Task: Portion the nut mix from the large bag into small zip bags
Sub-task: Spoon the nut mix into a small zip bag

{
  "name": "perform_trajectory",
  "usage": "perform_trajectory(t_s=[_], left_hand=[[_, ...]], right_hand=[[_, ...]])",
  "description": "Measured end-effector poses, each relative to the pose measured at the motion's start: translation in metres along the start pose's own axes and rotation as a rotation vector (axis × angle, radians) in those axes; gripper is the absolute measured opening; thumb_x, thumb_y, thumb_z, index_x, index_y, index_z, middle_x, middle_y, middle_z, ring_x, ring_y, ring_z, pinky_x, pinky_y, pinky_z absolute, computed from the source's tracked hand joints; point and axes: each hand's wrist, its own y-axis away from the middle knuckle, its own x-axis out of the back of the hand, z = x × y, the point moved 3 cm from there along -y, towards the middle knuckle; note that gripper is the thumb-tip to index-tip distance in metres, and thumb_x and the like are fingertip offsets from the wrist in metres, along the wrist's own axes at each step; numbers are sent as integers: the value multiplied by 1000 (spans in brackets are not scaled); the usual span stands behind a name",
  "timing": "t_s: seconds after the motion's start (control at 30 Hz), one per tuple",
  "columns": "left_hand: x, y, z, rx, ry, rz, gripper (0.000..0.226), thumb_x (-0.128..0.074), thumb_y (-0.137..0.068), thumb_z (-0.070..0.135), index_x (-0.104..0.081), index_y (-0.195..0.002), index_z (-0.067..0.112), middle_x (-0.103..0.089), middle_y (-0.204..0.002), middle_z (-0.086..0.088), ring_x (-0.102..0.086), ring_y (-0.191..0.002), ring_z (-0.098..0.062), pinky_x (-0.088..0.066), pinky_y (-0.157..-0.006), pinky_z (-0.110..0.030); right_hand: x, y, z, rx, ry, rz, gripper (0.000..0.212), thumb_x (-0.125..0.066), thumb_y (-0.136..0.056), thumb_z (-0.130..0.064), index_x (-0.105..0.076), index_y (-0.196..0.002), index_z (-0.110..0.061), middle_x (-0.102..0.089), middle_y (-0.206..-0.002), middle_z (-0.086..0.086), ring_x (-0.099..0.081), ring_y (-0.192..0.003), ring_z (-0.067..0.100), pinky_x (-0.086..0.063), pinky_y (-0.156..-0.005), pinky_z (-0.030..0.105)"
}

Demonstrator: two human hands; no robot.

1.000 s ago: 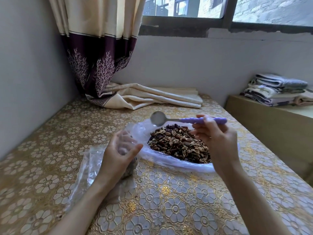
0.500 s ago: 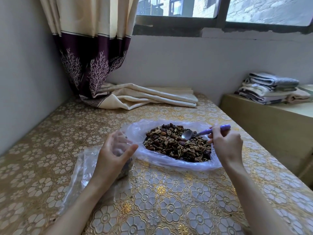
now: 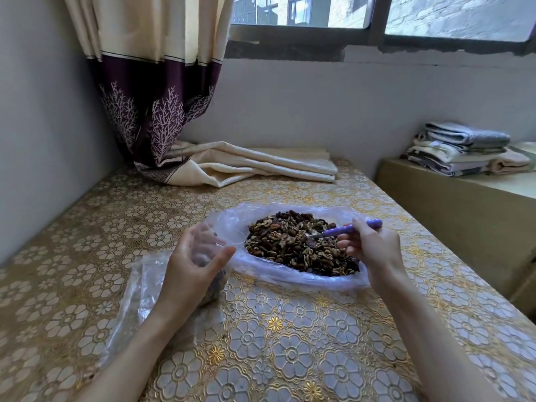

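Note:
A large clear bag [image 3: 229,224] lies spread open on the table, with a heap of brown nut mix [image 3: 293,245] in it. My right hand [image 3: 372,248] grips the purple handle of a spoon [image 3: 356,226], whose bowl is dug into the nuts and mostly hidden. My left hand [image 3: 193,266] is curled round a small clear zip bag [image 3: 208,245] just left of the large bag. That small bag stands upright and has some dark nuts at its bottom.
More clear plastic bags [image 3: 145,288] lie flat under my left wrist. The table has a gold flower-patterned cloth [image 3: 290,343]. A curtain end [image 3: 232,166] lies folded at the back. A low shelf with folded towels [image 3: 461,149] stands to the right.
My right hand brought the spoon down from above the bag and pushed its bowl into the nut mix. My left hand kept holding the small bag in place.

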Motion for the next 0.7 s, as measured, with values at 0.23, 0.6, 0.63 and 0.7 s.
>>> perform_trajectory(t_s=[0.23, 0.6, 0.63, 0.7], left_hand=[[1, 1, 4, 21, 18, -4, 84, -65, -60, 59, -46, -125, 11, -62, -101, 1, -63, -75, 4, -47, -58, -7], [1, 3, 8, 55, 49, -50, 97, -64, -48, 77, -47, -121, 16, -63, -98, 4, -62, -77, 5, -47, -63, -7], [1, 3, 8, 54, 43, -53, 92, -66, -52, 72, -47, -121, 14, -63, -97, 5, -63, -77, 4, -47, -63, -7], [-1, 2, 5, 56, 22, -50, 77, -69, -62, 55, -47, -121, 11, -63, -96, 4, -63, -78, 2, -48, -65, -8]], right_hand=[[9, -2, 2, -76, -152, 96, 35, -49, -95, -14, -61, -64, -1, -63, -46, 2, -58, -40, 7, -44, -39, 13], [6, 4, -7, 20, -200, 111, 32, -50, -95, -16, -62, -70, 0, -64, -50, 2, -57, -46, 10, -43, -43, 14], [4, 6, -9, 34, -197, 110, 33, -50, -95, -17, -62, -69, -1, -64, -51, 2, -57, -47, 11, -43, -43, 14], [-1, 10, -14, 64, -195, 98, 33, -50, -96, -18, -62, -69, -2, -64, -52, 3, -57, -48, 12, -43, -43, 15]])
